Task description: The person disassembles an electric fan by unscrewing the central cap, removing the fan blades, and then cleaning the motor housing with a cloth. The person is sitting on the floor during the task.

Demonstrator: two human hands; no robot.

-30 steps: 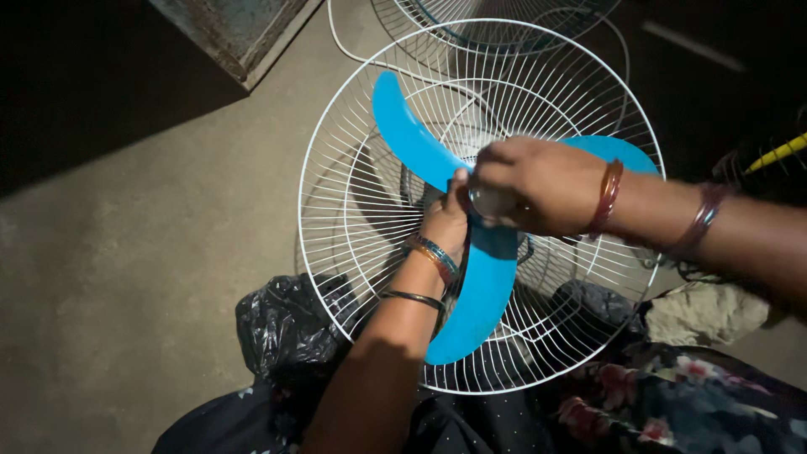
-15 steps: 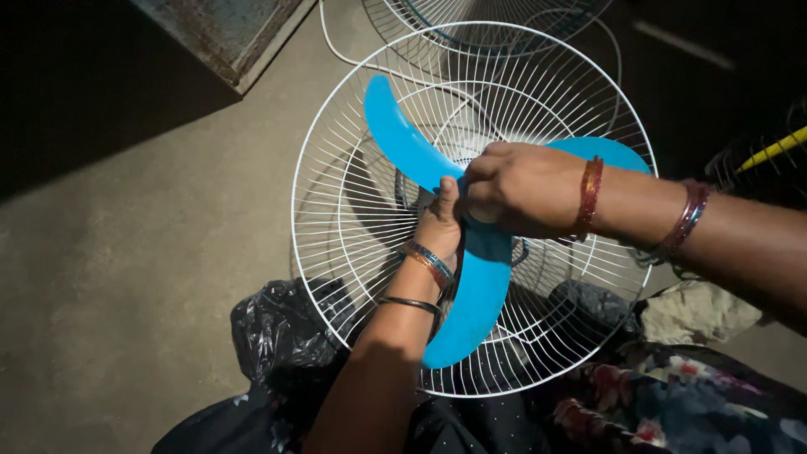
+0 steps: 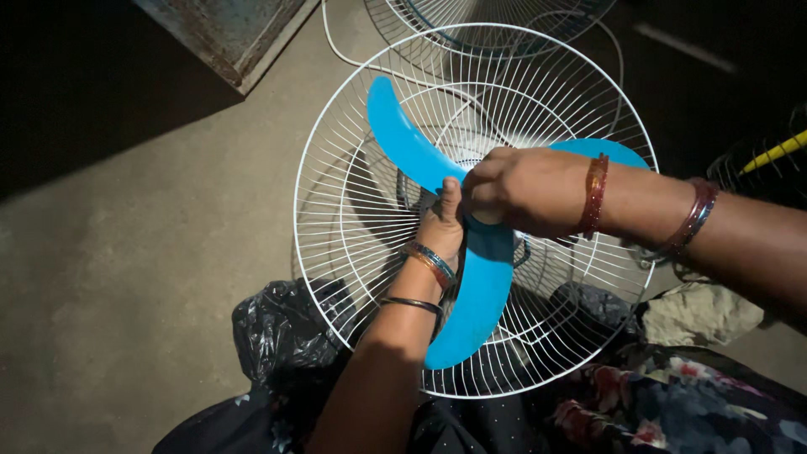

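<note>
The right hand (image 3: 525,192) comes in from the right, fingers curled and closed over the hub at the middle of the blue blade (image 3: 471,252), covering it from above. The left hand (image 3: 441,227) reaches up from the near side and presses against the same hub from the left, thumb pointing away; its fingers are tucked behind the blade, so I cannot tell how tightly they close (they do touch the hub). Both wrists wear bangles.

The blade has three curved wings: one sweeps to the far left, one to the near side beside the left forearm, and one shows behind the right wrist. It sits inside the white wire guard (image 3: 353,143), a round cage lying open side up on the concrete floor (image 3: 151,277), straight ahead of the person.

A black plastic bag (image 3: 282,336) lies crumpled under the guard's near-left rim. A second wire guard (image 3: 496,17) sits just beyond, at the far edge. A rusted metal panel (image 3: 231,34) lies to the far left. A yellow rod (image 3: 777,151) shows at the right edge, and a pale cloth (image 3: 702,311) lies near right.
</note>
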